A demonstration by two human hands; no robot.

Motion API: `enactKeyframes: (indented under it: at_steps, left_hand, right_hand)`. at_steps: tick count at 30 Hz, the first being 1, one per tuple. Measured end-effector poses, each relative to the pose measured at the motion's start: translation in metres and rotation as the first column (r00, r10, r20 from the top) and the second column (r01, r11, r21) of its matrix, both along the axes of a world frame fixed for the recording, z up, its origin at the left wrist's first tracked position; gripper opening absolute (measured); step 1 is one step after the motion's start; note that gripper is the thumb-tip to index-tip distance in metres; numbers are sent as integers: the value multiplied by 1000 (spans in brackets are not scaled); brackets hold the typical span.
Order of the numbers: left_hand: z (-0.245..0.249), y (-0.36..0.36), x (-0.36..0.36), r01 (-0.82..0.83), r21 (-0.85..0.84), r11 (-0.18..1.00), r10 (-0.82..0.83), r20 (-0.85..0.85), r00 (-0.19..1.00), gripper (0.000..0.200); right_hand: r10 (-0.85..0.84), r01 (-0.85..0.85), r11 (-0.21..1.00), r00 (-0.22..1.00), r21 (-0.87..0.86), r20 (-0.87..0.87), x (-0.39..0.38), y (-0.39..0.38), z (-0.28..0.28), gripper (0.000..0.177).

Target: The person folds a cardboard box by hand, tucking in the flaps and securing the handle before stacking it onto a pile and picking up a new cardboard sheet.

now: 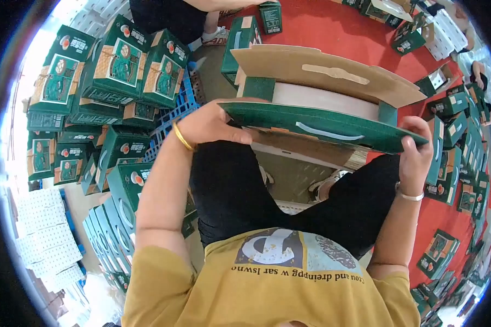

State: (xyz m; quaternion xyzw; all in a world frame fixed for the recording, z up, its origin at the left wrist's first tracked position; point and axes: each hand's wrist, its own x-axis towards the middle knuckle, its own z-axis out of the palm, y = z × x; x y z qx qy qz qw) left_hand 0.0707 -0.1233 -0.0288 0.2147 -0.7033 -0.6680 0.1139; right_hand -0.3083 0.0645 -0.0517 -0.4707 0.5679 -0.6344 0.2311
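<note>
Stretching between two bare hands, here's the green carton (278,118), held above the lap with its top open! The pale strap handle (329,134) runs along the near green panel, a pale slab (327,103) sits inside, and the brown flap (283,62) with its long slot stands up at the far side.

Look at the left hand (215,122): thumb on the near side of the panel's left end, the other fingers over the top edge and partly hidden, so the panel sits between them. Over on the right, the right hand (418,147) has that panel's corner pinched between thumb and curled fingers.

Below, black trousers (229,188) and a yellow T-shirt (294,297). Out to the left, stacked green boxes (120,62) beside a blue crate (185,98), with white trays (46,229) lower down! Beyond the carton, another person's arm (223,4) reaches to a small green box (270,19), near red flooring (327,24); more cartons (439,253) crowd the right.
</note>
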Motion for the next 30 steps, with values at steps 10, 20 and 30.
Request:
enactKeyframes:
  at_steps: [10, 20, 30]
  left_hand:
    - [20, -36, -16, 400, -65, 914, -357, 339, 870, 51]
    - [-6, -32, -4, 391, -10, 920, -378, 241, 894, 41]
    - [-14, -29, -3, 317, 72, 946, -324, 135, 936, 48]
  right_hand:
    - [-99, 99, 995, 961, 12, 258, 2, -14, -16, 24]
    - [393, -470, 880, 805, 75, 444, -22, 2, -5, 60]
    - [426, -714, 679, 572, 170, 701, -41, 3, -12, 66]
